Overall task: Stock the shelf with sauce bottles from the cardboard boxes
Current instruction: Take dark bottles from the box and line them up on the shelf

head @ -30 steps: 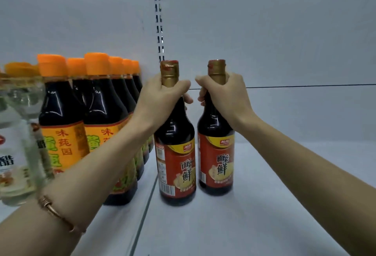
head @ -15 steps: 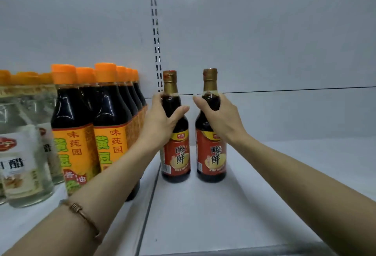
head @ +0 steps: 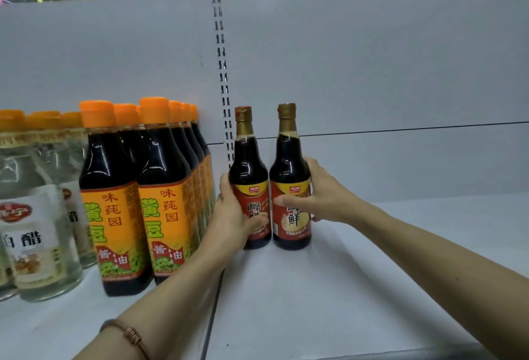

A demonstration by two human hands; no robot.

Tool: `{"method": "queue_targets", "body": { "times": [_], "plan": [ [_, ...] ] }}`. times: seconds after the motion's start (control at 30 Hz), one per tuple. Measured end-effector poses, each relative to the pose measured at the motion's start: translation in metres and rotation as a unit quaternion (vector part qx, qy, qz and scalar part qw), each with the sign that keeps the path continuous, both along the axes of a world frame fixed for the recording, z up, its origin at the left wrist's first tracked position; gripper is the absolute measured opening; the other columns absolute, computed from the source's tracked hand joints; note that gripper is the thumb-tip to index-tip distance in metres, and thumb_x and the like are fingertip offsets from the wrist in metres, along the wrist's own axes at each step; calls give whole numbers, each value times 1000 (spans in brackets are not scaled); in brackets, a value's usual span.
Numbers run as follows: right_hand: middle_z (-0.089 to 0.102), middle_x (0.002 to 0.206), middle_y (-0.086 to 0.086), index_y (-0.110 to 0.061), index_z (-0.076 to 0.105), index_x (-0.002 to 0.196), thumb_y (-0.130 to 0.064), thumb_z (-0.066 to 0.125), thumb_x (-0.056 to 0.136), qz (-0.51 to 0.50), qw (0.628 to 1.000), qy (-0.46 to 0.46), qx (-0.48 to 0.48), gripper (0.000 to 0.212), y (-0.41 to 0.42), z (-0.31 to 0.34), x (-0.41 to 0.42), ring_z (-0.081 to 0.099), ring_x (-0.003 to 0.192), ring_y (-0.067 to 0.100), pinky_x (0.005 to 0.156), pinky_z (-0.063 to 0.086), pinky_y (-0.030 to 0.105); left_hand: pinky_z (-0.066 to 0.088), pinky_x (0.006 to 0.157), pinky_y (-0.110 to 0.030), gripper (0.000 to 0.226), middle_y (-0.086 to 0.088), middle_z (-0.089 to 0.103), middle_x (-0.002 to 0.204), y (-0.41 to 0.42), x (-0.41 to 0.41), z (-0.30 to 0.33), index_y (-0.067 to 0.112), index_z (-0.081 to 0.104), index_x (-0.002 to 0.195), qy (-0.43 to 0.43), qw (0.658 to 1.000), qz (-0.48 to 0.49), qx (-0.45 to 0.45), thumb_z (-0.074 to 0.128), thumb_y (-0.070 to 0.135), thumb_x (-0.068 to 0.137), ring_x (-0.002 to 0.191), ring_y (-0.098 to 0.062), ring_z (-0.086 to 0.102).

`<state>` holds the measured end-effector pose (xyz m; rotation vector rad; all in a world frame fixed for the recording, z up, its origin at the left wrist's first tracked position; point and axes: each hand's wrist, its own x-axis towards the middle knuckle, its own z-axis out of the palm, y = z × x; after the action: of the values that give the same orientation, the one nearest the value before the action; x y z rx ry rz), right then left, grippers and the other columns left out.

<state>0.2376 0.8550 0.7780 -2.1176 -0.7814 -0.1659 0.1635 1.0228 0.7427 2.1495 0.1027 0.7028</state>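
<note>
Two dark sauce bottles with red labels and gold necks stand upright side by side at the back of the white shelf (head: 357,288). My left hand (head: 233,216) grips the left bottle (head: 248,165) around its label, thumb across the front. My right hand (head: 317,196) grips the right bottle (head: 289,159) at its label, thumb on the front and fingers behind. Both bottles rest on the shelf and nearly touch each other.
Rows of orange-capped soy sauce bottles (head: 160,188) stand immediately left of my left hand. Clear vinegar bottles (head: 37,231) fill the far left. A slotted upright (head: 223,73) runs up the white back panel. Bare shelf stretches to the right.
Both hands slid down from the bottles' necks to their labelled bodies. The bottles went further back on the shelf and closer together, and the camera pulled back and up.
</note>
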Motion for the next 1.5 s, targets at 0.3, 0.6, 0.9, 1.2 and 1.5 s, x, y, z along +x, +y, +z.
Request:
{"method": "queue_targets", "body": {
  "times": [0.3, 0.6, 0.9, 1.2, 1.5],
  "plan": [
    [52, 133, 2, -25, 23, 146, -21, 85, 72, -13, 1000, 7, -13, 96, 23, -3, 36, 55, 119, 24, 96, 50, 42, 38, 108, -51, 95, -5, 42, 144, 17, 41, 5, 22, 12, 147, 40, 996, 76, -17, 76, 9, 78, 133, -27, 44],
    [52, 135, 0, -24, 25, 142, -32, 86, 69, -56, 998, -19, 18, 95, 44, -14, 65, 56, 119, 24, 98, 50, 46, 35, 110, -53, 95, -6, 33, 148, 23, 68, 5, 24, 10, 148, 60, 993, 99, -27, 75, 12, 80, 137, -28, 37],
    [50, 136, 1, -21, 28, 142, -31, 86, 70, -47, 999, -7, 15, 92, 48, -14, 80, 54, 122, 25, 95, 52, 49, 39, 108, -49, 91, -9, 36, 143, 29, 88, 10, 20, 11, 147, 87, 990, 107, -6, 73, 9, 81, 131, -28, 42],
    [50, 133, 3, -22, 33, 139, -36, 84, 72, -80, 996, -47, -3, 85, 51, -21, 83, 55, 118, 25, 96, 51, 48, 42, 105, -46, 82, -8, 43, 140, 29, 89, 6, 18, 21, 142, 75, 991, 112, 2, 74, 11, 81, 129, -27, 46],
    [49, 134, 3, -23, 32, 141, -32, 83, 73, -74, 997, -29, -14, 85, 53, -19, 89, 54, 120, 26, 97, 50, 49, 41, 104, -46, 76, -9, 46, 139, 28, 88, 4, 15, 23, 143, 86, 989, 124, 11, 72, 14, 84, 128, -29, 47]
  ]
}}
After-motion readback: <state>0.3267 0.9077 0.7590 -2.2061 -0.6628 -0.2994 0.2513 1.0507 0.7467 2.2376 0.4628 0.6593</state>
